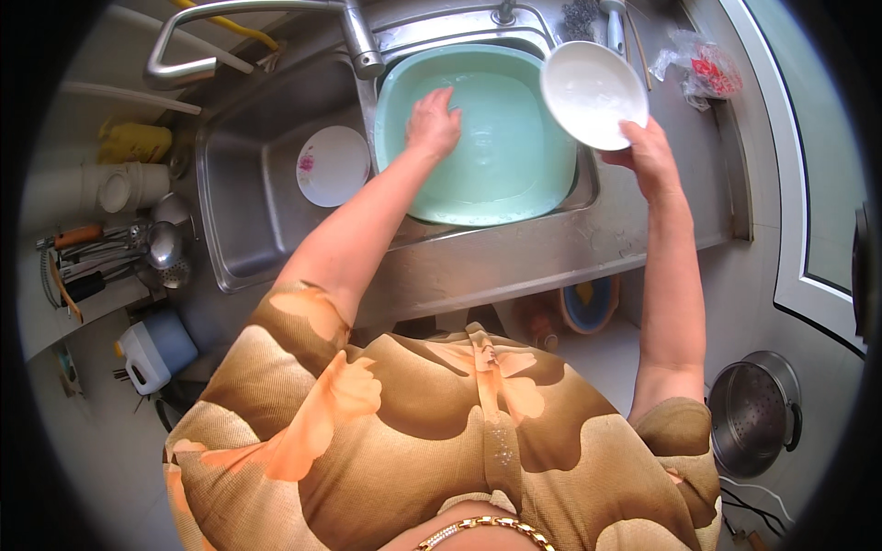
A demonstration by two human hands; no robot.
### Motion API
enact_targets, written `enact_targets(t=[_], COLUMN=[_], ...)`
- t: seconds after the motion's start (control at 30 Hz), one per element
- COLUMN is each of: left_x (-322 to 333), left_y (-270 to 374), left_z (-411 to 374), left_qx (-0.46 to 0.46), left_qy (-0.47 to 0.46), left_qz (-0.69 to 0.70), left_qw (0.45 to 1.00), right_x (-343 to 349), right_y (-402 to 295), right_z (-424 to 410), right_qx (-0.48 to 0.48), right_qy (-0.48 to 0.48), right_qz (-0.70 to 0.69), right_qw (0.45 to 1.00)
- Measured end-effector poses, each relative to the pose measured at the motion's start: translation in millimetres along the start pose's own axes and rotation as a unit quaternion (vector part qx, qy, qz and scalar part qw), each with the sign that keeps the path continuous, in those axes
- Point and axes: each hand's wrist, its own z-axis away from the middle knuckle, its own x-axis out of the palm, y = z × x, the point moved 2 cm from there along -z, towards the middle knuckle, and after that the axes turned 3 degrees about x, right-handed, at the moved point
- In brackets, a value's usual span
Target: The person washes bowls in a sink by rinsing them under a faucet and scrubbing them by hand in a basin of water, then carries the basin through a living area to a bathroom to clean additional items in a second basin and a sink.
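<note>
My right hand point(648, 155) grips the near rim of a white dish point(594, 93), its thumb on the inner face, and holds it tilted above the right side of a mint-green plastic basin point(475, 210). The basin stands in the right sink bowl and has water in it. Over the basin's left part is my left hand point(434, 125), its fingers curled; nothing clear shows in it, and some fingertips are hidden. A white plate with a pink flower print point(333, 166) lies in the left steel sink bowl point(241, 200).
The steel faucet point(275, 8) arches over the left bowl. A steel scourer point(584, 19), a light-handled tool point(613, 24) and a plastic bag point(710, 69) lie behind and to the right. Ladles point(164, 244) and other utensils are at the left; a steamer pot point(751, 413) is at the lower right.
</note>
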Motion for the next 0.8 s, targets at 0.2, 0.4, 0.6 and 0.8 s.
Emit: enact_targets(t=[0.2,0.4,0.6,0.8], left_x=[23.9,27.4,2.6,-21.3], left_y=[-3.9,-1.4,30.2,119.0], left_z=[0.1,-3.0,-1.9,11.7], left_qx=[0.004,-0.092,-0.011,0.201], left_qy=[-0.105,-0.099,-0.085,-0.043], left_qz=[-0.240,-0.033,0.169,0.121], left_qw=[0.965,0.990,0.982,0.971], right_x=[-61.8,-80.7,-84.1,-11.1], right_y=[31.1,47.5,10.2,-10.5], right_z=[-15.4,-32.4,1.5,36.1], right_qx=[0.046,0.065,-0.120,-0.353], right_qy=[0.093,0.086,0.351,0.130], right_qz=[-0.041,-0.094,0.277,0.316], right_qw=[0.994,0.990,0.886,0.871])
